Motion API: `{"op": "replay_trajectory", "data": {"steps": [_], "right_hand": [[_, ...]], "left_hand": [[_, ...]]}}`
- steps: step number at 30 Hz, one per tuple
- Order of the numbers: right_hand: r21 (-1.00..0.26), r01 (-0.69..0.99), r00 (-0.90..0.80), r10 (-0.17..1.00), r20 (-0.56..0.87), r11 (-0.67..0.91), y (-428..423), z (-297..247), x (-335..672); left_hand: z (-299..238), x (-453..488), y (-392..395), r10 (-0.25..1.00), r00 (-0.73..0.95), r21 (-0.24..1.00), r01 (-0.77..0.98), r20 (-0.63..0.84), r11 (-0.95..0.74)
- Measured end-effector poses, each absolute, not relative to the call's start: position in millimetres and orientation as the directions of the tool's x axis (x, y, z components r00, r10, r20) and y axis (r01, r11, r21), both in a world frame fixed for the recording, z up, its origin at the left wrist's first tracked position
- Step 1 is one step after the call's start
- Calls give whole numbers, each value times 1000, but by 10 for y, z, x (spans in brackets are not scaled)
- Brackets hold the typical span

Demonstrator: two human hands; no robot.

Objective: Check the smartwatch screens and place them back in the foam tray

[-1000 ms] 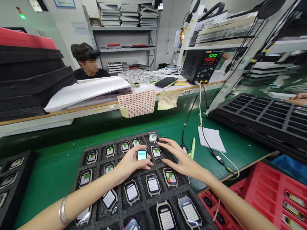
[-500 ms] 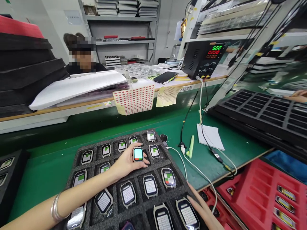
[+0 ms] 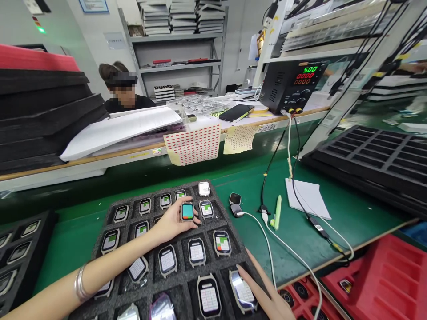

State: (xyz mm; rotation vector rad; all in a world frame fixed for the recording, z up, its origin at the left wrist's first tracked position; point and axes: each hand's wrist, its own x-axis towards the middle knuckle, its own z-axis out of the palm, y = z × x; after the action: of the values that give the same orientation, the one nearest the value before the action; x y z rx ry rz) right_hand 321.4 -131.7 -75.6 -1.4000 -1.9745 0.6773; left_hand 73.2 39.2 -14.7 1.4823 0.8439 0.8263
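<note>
My left hand (image 3: 175, 223) is closed around a smartwatch (image 3: 187, 212) without a strap, held just above the dark foam tray (image 3: 182, 291). Its lit screen is teal with an orange-red strip at the bottom. More strapless watches lie face up in the tray's compartments; many show white and green screens, and one watch (image 3: 222, 243) shows green and red. At the tray's right edge, my right hand (image 3: 267, 291) straddles the rim. One finger runs along the outer side, another reaches over a watch (image 3: 242, 291) in the near right compartment.
A charger (image 3: 236, 210) with a white cable lies right of the tray, near a green stick-shaped thing (image 3: 277, 213) and white paper (image 3: 308, 200). Black trays (image 3: 373, 155) and red trays (image 3: 383, 275) stand at right. A power supply (image 3: 290, 89) sits on the shelf; a person (image 3: 125, 100) is behind.
The tray has shifted left on the table with both hands, leaving a gap beside the charger. The view has moved slightly too. The left hand keeps hold of the smartwatch.
</note>
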Motion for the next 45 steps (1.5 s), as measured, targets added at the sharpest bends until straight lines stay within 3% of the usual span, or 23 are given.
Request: {"op": "replay_trajectory", "data": {"steps": [6, 11, 14, 17, 20, 25, 29, 42, 45], "right_hand": [[-624, 656, -366, 902, 228, 424, -1052, -783, 3067], [-596, 680, -530, 848, 4, 428, -929, -345, 3278], [-549, 707, -551, 834, -31, 446, -832, -6, 3371], [-495, 709, -521, 846, 112, 502, -640, 197, 3307], [-478, 640, -596, 782, 185, 601, -357, 248, 3115], [-395, 537, -769, 625, 134, 745, 79, 173, 2720], [-384, 502, -826, 561, 51, 775, 207, 134, 2530], [-280, 534, -821, 568, 54, 798, 167, 190, 2417], [-257, 542, -796, 586, 149, 800, 142, 254, 2482]], "left_hand": [[-201, 544, 539, 912, 373, 879, 361, 171, -312], [-82, 439, 549, 858, 465, 725, 513, 216, -460], [-26, 409, 538, 815, 545, 664, 538, 197, -519], [-4, 370, 521, 804, 555, 618, 561, 212, -551], [11, 305, 468, 802, 549, 578, 584, 235, -570], [78, 201, 171, 802, 551, 518, 628, 231, -581], [185, 175, -163, 818, 544, 388, 724, 187, -570], [182, 286, -333, 772, 624, 262, 731, 117, -630], [199, 278, -340, 771, 628, 244, 734, 111, -633]]}}
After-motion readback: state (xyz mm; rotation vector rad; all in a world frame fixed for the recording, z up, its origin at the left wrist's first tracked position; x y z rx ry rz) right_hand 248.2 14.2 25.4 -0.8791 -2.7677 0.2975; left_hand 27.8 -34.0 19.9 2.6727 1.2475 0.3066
